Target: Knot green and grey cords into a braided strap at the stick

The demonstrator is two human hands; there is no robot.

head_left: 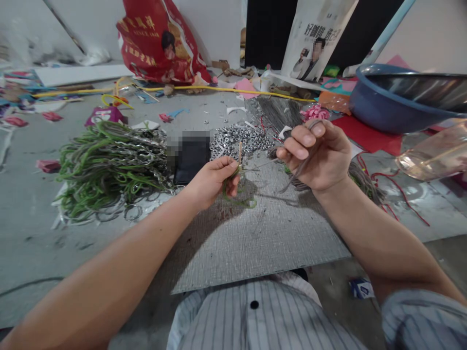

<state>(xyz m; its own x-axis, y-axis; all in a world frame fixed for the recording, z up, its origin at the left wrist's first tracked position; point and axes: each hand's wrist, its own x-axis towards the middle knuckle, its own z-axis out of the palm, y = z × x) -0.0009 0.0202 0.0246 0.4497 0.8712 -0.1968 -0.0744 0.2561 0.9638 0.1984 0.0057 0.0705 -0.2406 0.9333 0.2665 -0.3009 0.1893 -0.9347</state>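
Over the middle of the table, my left hand (213, 180) is closed, thumb against fingers, on a green cord (250, 203) whose loose part hangs below it. A thin, light-coloured stick (240, 151) stands up from the same pinch. My right hand (328, 158), raised to the right, pinches a grey cord (301, 169) between thumb and fingers, and its tail dangles below the palm. A thin strand stretches between both hands. Behind them lies a heap of small metal rings or nuts (244, 138). Left of my left hand is a flat black object (192, 160), partly blurred.
A large pile of green and grey cords (109, 167) with metal chain lies left. Grey cords (280, 116) lie behind my right hand. A blue basin (386, 107) and a clear container (434, 150) stand right. A red bag (156, 43) and a yellow cord (219, 89) are at the back.
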